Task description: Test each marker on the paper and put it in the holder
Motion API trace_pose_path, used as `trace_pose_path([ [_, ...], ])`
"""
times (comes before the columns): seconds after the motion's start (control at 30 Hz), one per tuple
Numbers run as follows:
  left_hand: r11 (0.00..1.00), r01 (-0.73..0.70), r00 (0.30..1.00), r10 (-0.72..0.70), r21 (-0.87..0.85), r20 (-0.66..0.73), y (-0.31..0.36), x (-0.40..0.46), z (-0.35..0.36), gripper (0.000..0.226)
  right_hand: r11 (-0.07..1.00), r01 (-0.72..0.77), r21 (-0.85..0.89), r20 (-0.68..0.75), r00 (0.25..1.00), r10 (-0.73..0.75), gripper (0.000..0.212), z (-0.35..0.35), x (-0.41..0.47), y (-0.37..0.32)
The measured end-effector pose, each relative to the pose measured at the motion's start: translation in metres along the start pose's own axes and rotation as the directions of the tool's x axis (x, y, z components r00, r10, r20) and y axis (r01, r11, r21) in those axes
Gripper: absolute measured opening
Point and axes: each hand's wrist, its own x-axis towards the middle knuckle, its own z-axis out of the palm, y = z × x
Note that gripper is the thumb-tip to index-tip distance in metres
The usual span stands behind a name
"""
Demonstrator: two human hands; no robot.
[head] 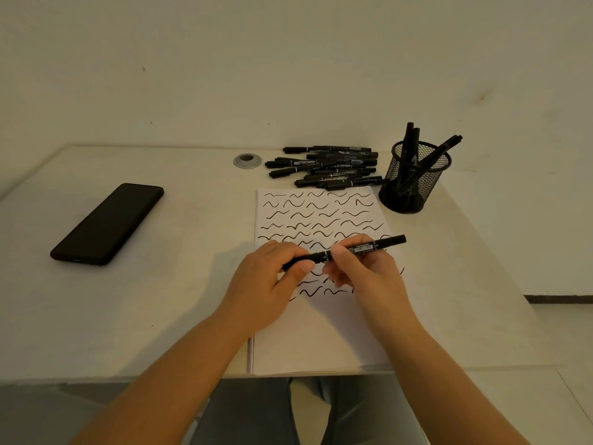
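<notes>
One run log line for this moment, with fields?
hands: left and right hold marker | above: paper | holder: some markers inside

Table [160, 316]: phone [107, 223], paper [321, 332], marker pile [327, 168], mesh holder [414, 181].

The paper [317, 316] lay at the table's [160, 316] centre; marker pile [327, 167] at twelve, holder [414, 181] at one, phone [107, 223] at nine.
</notes>
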Motion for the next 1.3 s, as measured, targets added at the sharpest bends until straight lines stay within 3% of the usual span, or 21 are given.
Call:
trace_pose_path([
  [0.17, 0.997, 0.035, 0.996, -0.04, -0.074, -0.073, 0.0, -0.002, 0.0, 0.035, 0.999, 0.03, 0.028, 0.033, 0.999, -0.031, 0.01, 0.009, -0.001, 0.001],
  [0.43, 0.973, 0.054, 0.998, -0.058, -0.222, -0.011, -0.001, -0.003, -0.004, 0.027, 0.991, 0.127, 0.03, 0.129, 0.983, -0.13, 0.007, 0.011, 0.0, 0.001],
  [0.6, 0.981, 0.078, 0.996, -0.084, -0.177, -0.024, -0.001, -0.002, -0.004, 0.023, 0.997, 0.067, 0.048, 0.127, 0.989, -0.072, 0.01, 0.005, 0.003, 0.005],
  [0.77, 0.957, 0.176, 0.972, -0.206, -0.229, -0.111, -0.007, 0.003, -0.012, 0.017, 0.968, -0.059, 0.243, 0.022, 0.998, 0.056, 0.015, -0.013, 0.009, 0.003],
  [0.83, 0.947, 0.197, 0.965, -0.233, -0.253, -0.12, -0.005, 0.009, -0.017, 0.013, 0.999, -0.007, 0.032, -0.015, 1.0, 0.007, 0.006, -0.024, 0.013, -0.002],
  [0.87, 0.947, 0.196, 0.966, -0.232, -0.255, -0.117, -0.003, 0.012, -0.02, 0.01, 0.991, 0.05, -0.121, -0.002, 0.999, -0.05, 0.013, -0.028, 0.015, -0.005],
  [0.93, 0.952, 0.189, 0.968, -0.222, -0.239, -0.116, 0.004, 0.022, -0.023, 0.006, 0.923, 0.146, -0.355, 0.061, 0.989, -0.133, 0.023, -0.03, 0.019, -0.011],
  [1.0, 0.962, 0.171, 0.975, -0.197, -0.213, -0.104, 0.01, 0.033, -0.024, 0.005, 0.848, 0.221, -0.482, 0.118, 0.975, -0.187, 0.026, -0.029, 0.022, -0.017],
  [1.17, 0.994, 0.066, 0.998, -0.067, -0.082, -0.013, 0.029, 0.064, -0.02, 0.014, 0.706, 0.385, -0.594, 0.206, 0.922, -0.329, 0.015, -0.029, 0.035, -0.031],
  [1.3, 0.998, -0.024, 1.0, 0.024, -0.062, 0.005, 0.041, 0.087, -0.013, 0.011, 0.679, 0.424, -0.599, 0.192, 0.899, -0.393, 0.014, -0.035, 0.048, -0.039],
])
